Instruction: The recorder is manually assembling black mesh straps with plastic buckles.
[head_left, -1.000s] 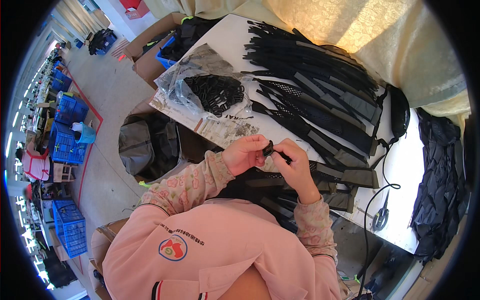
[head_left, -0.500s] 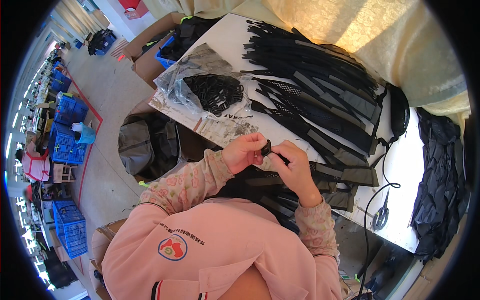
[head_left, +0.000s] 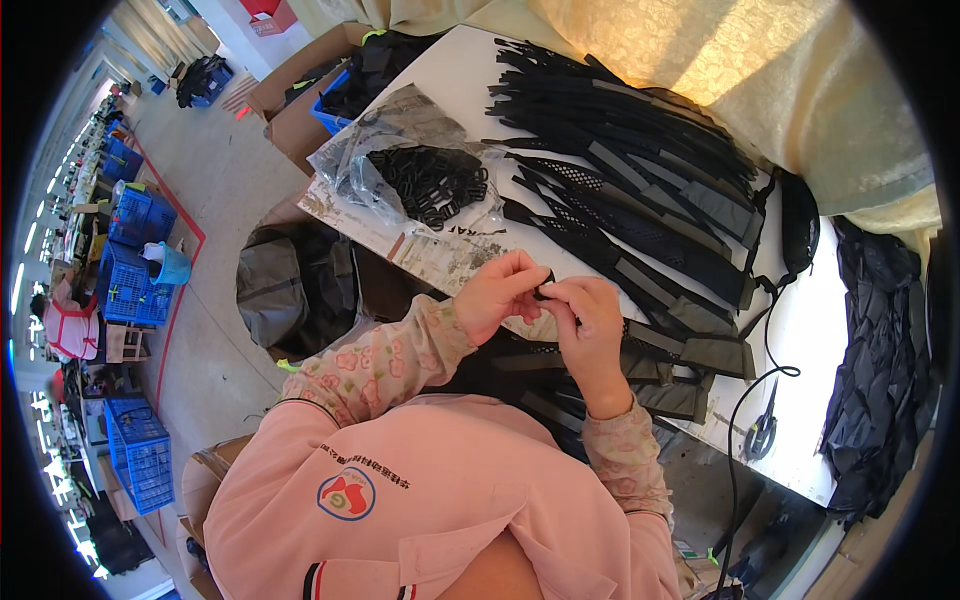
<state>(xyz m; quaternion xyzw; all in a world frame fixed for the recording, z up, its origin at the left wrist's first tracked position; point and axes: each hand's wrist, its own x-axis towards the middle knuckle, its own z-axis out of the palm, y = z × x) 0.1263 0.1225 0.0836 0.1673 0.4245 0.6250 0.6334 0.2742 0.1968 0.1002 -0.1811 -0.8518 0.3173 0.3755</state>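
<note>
A small black plastic buckle [head_left: 546, 282] sits between my fingertips, above the near edge of the table. My left hand [head_left: 500, 292] pinches it from the left. My right hand [head_left: 587, 318] is closed beside it, with thumb and forefinger pressed together on a black strap end that is mostly hidden by the fingers. Under and beyond my hands lie black straps with mesh and grey panels [head_left: 640, 235], spread across the table. A clear plastic bag [head_left: 345, 165] of loose black buckles [head_left: 430, 185] lies open to the left of them.
The white table [head_left: 800, 400] carries scissors [head_left: 762, 435] and a black cord [head_left: 737, 470] at right. Black quilted fabric [head_left: 875, 370] hangs past its right end. At left stand an open bag [head_left: 275, 290] of dark material and cardboard boxes [head_left: 290, 130]. A person [head_left: 72, 325] sits far left.
Both hands have shifted slightly, the right one rising and turning more upright. The fingers have closed further over the buckle, so less of it and the strap shows.
</note>
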